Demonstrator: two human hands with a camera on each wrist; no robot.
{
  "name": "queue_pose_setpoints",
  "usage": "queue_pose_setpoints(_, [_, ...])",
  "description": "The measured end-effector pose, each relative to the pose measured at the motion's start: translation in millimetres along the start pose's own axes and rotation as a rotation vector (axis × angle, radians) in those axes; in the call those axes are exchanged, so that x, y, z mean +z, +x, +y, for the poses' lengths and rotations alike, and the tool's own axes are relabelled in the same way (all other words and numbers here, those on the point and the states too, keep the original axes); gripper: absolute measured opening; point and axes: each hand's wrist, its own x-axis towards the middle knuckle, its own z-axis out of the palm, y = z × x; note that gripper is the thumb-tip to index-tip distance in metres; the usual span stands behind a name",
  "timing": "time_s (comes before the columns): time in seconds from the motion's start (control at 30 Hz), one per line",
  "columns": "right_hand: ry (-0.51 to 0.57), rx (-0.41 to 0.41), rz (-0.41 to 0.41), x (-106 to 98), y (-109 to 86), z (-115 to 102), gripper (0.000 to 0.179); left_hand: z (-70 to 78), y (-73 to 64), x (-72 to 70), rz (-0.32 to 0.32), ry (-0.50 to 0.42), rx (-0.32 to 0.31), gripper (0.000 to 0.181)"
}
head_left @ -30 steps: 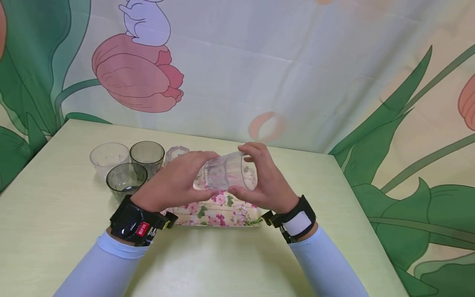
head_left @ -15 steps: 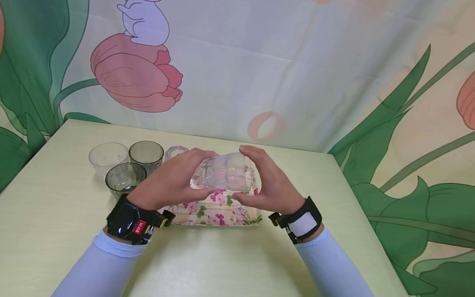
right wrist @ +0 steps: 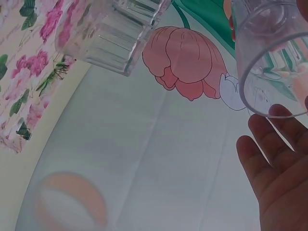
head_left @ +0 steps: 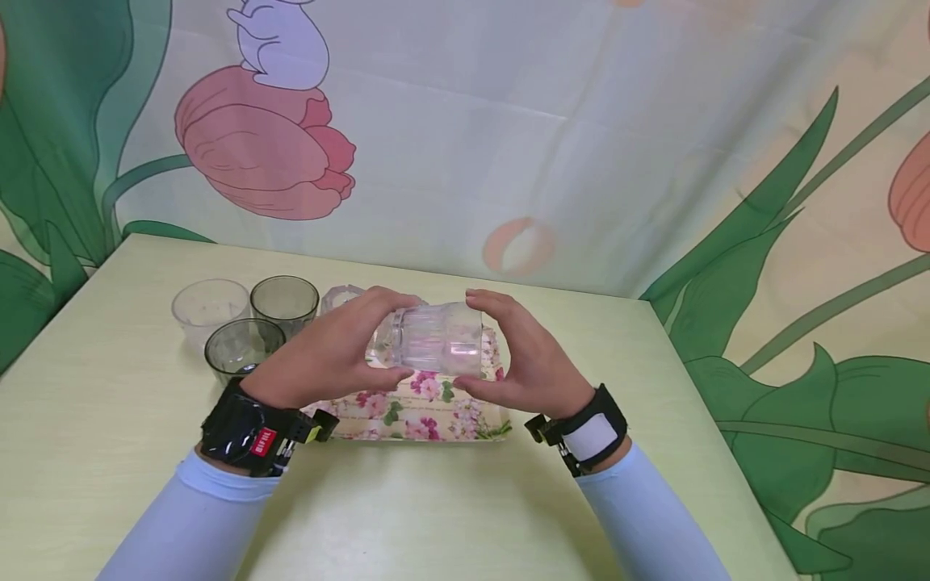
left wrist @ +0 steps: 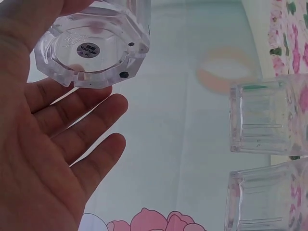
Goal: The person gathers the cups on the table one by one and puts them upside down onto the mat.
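A clear plastic cup [head_left: 439, 339] lies sideways in the air over the floral tray [head_left: 417, 432], its base to the left and its rim to the right. My left hand [head_left: 327, 351] holds the base end between thumb and fingers. At the rim end, my right hand [head_left: 534, 363] holds the cup with thumb below and fingers above. The left wrist view shows the octagonal base with a dark oval sticker [left wrist: 88, 50]. Upside-down clear cups [left wrist: 260, 118] stand on the tray, partly hidden in the head view behind my left hand.
To the left of the tray stand a clear cup [head_left: 211, 311] and two smoky grey cups, one behind [head_left: 285, 303] and one nearer [head_left: 243, 351], all upright. A printed curtain [head_left: 436, 145] hangs behind the pale table [head_left: 407, 516].
The cup has turned so its open mouth no longer faces my view and it lies more level. Both hands have shifted slightly; the right fingers have moved along the rim end.
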Motion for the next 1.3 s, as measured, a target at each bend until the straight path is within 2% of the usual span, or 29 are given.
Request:
queue_pose_setpoints(0.2, [-0.012, 0.026, -0.013, 0, -1.6, 1, 0.09, 2.1, -0.1, -1.9, 0.014, -0.004, 0.015, 0.079])
queue_pose_setpoints(0.6, [-0.058, 0.094, -0.057, 5, -7.0, 7, 0.096, 2.5, -0.5, -0.7, 0.005, 0.014, -0.006, 0.081])
queue_pose_setpoints(0.73, [-0.052, 0.132, -0.081, 6, -7.6, 7, 0.096, 2.6, -0.4, -0.3, 0.004, 0.021, -0.005, 0.081])
queue_pose_setpoints(0.87, [-0.041, 0.134, -0.072, 7, -7.7, 8, 0.097, 2.7, 0.6, -0.9, 0.007, 0.039, 0.002, 0.081])
queue_pose_setpoints(1.13, [-0.044, 0.109, -0.056, 9, -5.9, 12, 0.097, 2.7, 0.7, -2.6, 0.057, 0.103, 0.028, 0.081])
queue_pose_setpoints(1.3, [-0.056, 0.125, -0.053, 10, -4.2, 10, 0.098, 2.1, 0.3, -2.6, 0.084, 0.1, 0.054, 0.082])
